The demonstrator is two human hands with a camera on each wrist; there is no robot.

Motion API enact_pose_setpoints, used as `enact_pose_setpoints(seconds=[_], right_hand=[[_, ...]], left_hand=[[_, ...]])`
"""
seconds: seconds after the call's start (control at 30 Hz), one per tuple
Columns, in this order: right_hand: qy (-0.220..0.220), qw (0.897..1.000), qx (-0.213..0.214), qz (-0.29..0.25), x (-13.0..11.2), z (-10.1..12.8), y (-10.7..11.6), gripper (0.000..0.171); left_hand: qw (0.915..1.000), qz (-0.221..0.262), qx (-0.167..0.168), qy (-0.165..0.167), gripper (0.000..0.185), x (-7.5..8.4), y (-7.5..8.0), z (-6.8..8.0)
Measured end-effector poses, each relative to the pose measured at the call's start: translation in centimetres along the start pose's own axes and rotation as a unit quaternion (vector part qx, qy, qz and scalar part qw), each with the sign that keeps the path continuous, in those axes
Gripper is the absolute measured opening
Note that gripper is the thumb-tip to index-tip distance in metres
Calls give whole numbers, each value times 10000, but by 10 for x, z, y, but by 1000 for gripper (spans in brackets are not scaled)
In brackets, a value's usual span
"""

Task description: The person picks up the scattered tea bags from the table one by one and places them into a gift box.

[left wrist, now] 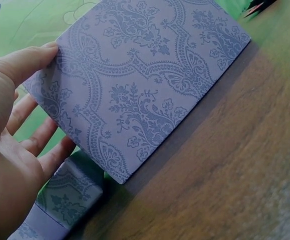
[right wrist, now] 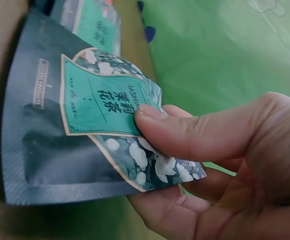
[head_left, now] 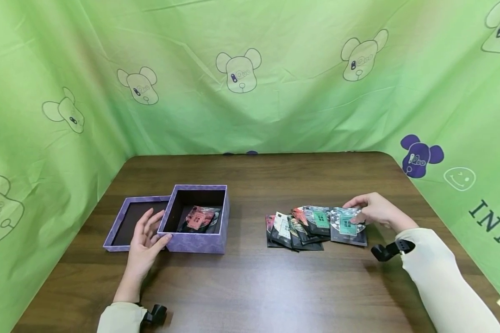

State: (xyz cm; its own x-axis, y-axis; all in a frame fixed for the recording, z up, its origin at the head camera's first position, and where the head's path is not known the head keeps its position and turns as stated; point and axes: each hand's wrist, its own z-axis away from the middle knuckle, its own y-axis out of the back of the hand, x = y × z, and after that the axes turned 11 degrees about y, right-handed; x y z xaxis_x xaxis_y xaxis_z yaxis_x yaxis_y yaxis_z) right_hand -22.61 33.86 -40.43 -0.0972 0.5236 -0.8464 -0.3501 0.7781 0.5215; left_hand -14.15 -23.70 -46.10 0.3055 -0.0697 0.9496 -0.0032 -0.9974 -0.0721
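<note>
Right hand [head_left: 375, 210]: my thumb and fingers pinch a teal-labelled sachet [right wrist: 92, 120], the rightmost of the sachet pile [head_left: 300, 229].
Left hand [head_left: 143, 243]: my fingers are spread, the thumb touching the purple box [head_left: 197, 240], with its lid [head_left: 125, 222] under my fingertips.

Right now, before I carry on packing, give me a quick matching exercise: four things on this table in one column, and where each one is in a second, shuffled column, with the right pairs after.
Things:
1. green-label packet
2. pink packet
3. purple box
4. box lid

Places:
A. lying open side up, left of the box
B. pinched by the right hand
C. inside the box
D. touched at its front left corner by the left hand

Pairs: 1-B, 2-C, 3-D, 4-A
</note>
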Motion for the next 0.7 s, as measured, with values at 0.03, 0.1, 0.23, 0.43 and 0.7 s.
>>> enact_pose_setpoints(seconds=[0.03,0.1,0.23,0.43,0.7], right_hand=[[34,10000,-33,-24,-2,0,2,47],[55,10000,-44,-12,-6,-1,5,48],[97,9999,-50,61,-15,-4,9,49],[113,9999,-47,70,-31,-6,9,50],[402,9991,-42,143,-60,-14,2,50]], left_hand=[[10000,12,-3,5,79,0,0,0],[10000,22,-11,-1,80,0,0,-1],[10000,31,-27,-26,80,1,0,-1],[10000,15,-23,-29,79,2,-1,0],[10000,49,-15,-48,79,1,-1,-1]])
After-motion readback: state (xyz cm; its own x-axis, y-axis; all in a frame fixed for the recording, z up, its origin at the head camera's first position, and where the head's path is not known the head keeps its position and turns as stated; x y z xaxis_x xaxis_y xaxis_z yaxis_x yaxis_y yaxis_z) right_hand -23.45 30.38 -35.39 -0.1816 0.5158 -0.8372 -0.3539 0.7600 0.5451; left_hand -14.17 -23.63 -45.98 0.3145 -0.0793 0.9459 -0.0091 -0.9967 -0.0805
